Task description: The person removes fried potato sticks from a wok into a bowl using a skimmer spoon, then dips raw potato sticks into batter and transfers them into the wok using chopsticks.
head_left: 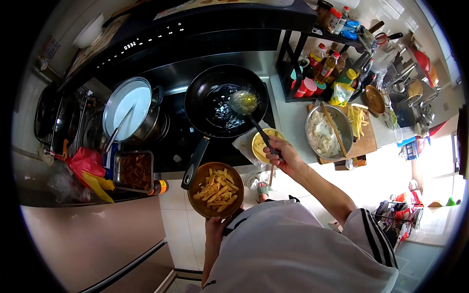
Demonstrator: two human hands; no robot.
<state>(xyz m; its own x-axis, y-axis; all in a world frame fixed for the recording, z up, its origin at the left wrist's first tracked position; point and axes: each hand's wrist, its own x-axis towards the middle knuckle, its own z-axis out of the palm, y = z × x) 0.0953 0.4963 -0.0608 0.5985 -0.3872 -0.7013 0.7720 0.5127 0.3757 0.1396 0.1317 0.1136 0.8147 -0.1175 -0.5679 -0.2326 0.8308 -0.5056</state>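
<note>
My right hand is closed around the black handle of a ladle. Its round head, with yellowish oil in it, is over the right side of a black wok. Shiny dark oil lies in the bottom of the wok. My left hand grips the near rim of a brown bowl of golden fried strips, held in front of the stove beside the wok's handle. Under my right hand stands a pale yellow bowl with yellowish food in it, partly covered by the ladle handle.
A pot of white liquid with a utensil stands left of the wok, near a metal tray of brown food. To the right are a metal bowl of white batter-like food with chopsticks, cut yellow strips on a board, and a bottle rack.
</note>
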